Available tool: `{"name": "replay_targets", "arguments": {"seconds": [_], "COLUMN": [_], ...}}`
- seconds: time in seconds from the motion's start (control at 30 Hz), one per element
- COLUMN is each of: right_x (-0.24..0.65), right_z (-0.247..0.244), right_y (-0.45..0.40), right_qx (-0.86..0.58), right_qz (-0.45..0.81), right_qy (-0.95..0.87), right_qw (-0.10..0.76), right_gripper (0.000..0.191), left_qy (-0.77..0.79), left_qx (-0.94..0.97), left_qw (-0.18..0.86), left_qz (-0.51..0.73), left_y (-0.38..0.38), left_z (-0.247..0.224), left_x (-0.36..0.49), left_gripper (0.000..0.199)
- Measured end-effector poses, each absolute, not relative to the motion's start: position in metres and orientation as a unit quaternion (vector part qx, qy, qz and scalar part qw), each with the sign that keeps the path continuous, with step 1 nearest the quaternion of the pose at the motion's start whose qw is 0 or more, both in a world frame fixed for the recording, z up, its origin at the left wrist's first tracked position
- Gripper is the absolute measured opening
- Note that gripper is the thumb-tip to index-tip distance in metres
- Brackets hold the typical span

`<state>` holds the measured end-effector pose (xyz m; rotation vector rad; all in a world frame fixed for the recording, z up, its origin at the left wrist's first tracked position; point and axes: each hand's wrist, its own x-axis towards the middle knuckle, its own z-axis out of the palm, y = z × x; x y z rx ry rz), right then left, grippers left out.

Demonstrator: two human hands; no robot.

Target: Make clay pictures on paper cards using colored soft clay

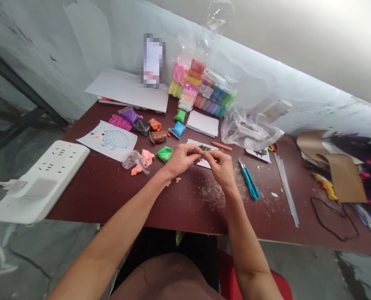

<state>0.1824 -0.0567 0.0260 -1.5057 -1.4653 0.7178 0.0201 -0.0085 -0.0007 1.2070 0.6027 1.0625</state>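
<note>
My left hand and my right hand meet fingertip to fingertip over a white card on the dark red table. Both are closed in a pinch, and whatever is between the fingertips is too small to make out. Green and dark bits lie on the card just behind the fingers. A green clay packet lies left of my left hand, with peach clay and a clear wrapper further left. An orange stick lies behind my right hand.
Teal cutters and clear sticks lie to the right, then a yellow glue gun with a black cord. A hedgehog drawing and a white power strip are on the left. Bagged coloured clay stands at the back.
</note>
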Motion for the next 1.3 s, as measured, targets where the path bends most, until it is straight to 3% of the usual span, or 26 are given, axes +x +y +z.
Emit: {"name": "replay_targets", "arguments": {"seconds": [0.27,0.53,0.6,0.7,0.77,0.87,1.03,1.3], "right_x": [0.190,0.189,0.191,0.195,0.198,0.199,0.204,0.207], "right_z": [0.036,0.038,0.038,0.037,0.034,0.027,0.018,0.016], "right_y": [-0.061,-0.064,-0.062,-0.054,-0.048,-0.040,-0.034,-0.035], "right_qx": [-0.607,-0.645,-0.657,-0.688,-0.713,-0.738,-0.751,-0.723], "right_qz": [0.322,0.314,0.286,0.216,0.171,0.133,0.128,0.138], "right_qy": [-0.530,-0.573,-0.580,-0.572,-0.571,-0.576,-0.581,-0.608], "right_qw": [0.497,0.395,0.389,0.390,0.370,0.324,0.287,0.296], "right_gripper": [0.027,0.025,0.021,0.015,0.013,0.013,0.016,0.014], "left_qy": [0.282,0.285,0.319,0.411,0.455,0.479,0.482,0.474], "left_qx": [0.512,0.564,0.608,0.710,0.767,0.819,0.848,0.853], "left_qw": [0.684,0.667,0.614,0.428,0.299,0.200,0.151,0.148], "left_qz": [0.437,0.396,0.389,0.379,0.340,0.243,0.160,0.163], "left_y": [-0.008,-0.011,-0.010,-0.008,-0.006,-0.006,-0.007,-0.005], "left_z": [-0.002,-0.001,-0.001,-0.001,-0.001,-0.002,-0.004,-0.010], "left_x": [0.019,0.019,0.017,0.013,0.012,0.012,0.018,0.018], "left_gripper": [0.018,0.017,0.013,0.006,0.012,0.021,0.026,0.028]}}
